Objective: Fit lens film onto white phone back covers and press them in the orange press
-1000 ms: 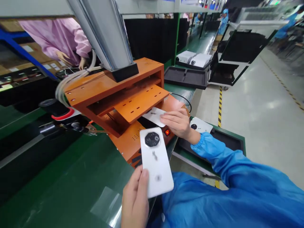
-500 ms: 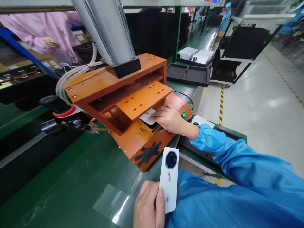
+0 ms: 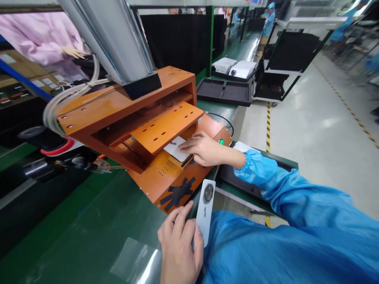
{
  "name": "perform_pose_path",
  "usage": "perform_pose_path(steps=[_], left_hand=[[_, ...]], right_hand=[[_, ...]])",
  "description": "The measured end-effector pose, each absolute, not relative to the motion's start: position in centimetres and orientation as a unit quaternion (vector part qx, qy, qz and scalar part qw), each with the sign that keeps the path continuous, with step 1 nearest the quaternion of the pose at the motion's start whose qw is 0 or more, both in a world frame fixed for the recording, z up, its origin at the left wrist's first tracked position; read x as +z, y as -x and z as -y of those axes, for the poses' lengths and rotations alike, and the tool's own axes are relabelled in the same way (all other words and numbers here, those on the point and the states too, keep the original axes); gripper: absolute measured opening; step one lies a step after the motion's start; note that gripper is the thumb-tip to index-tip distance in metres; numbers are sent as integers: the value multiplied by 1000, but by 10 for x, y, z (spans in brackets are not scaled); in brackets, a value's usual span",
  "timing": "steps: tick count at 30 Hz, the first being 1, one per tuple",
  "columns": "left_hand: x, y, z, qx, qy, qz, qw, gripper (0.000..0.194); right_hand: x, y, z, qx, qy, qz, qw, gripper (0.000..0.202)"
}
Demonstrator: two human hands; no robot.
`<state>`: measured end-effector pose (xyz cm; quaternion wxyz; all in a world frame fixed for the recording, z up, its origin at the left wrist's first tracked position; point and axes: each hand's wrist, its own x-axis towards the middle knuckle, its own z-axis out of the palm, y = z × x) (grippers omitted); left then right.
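Observation:
My left hand is at the bottom centre, with its thumb against a white panel that has a dark round camera window; the panel stands tilted near the bench edge. My right hand reaches to the orange press, fingertips on a second white panel lying partly under the raised orange plate. Its fingers are bent together over that panel's near edge. A green button sits beside my right wrist.
Black trays lie behind the press, and another tray is under my right forearm. A clear film lies on the green bench. A regulator with a red ring juts out left. A person in pink stands behind.
The panel under the plate now lies flatter in the press, with my right hand on it. My left hand's fingers have spread and its panel has tilted. The view has shifted to the right.

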<state>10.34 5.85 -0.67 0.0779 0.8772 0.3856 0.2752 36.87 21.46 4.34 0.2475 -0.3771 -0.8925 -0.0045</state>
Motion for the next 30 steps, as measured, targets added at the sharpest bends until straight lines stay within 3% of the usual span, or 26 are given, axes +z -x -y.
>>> perform_pose_path(steps=[4,6,11,16,20,25,27,30], left_hand=[[-14,-108,-70,283,-879,-383,-16,8],[-21,-109,-75,286,-880,-376,-58,9],[-34,-112,-80,285,-871,-389,-91,9],[-27,-119,-73,278,-858,-426,-75,7],[-20,-128,-53,334,-842,-422,-19,9],[-39,-163,-27,343,-831,-427,98,11],[-49,-177,-21,308,-842,-422,134,14],[-60,-182,-15,282,-849,-423,144,34]], right_hand=[[8,-404,-184,-56,519,713,468,36],[-15,-427,-167,-90,579,630,509,32],[-57,-457,-145,-133,623,652,410,43],[-58,-458,-150,-126,621,686,359,46],[-58,-444,-110,35,567,680,464,35],[-87,-383,-19,453,472,579,486,57],[-100,-371,-4,482,519,516,481,51],[-115,-399,-20,373,668,488,419,45]])
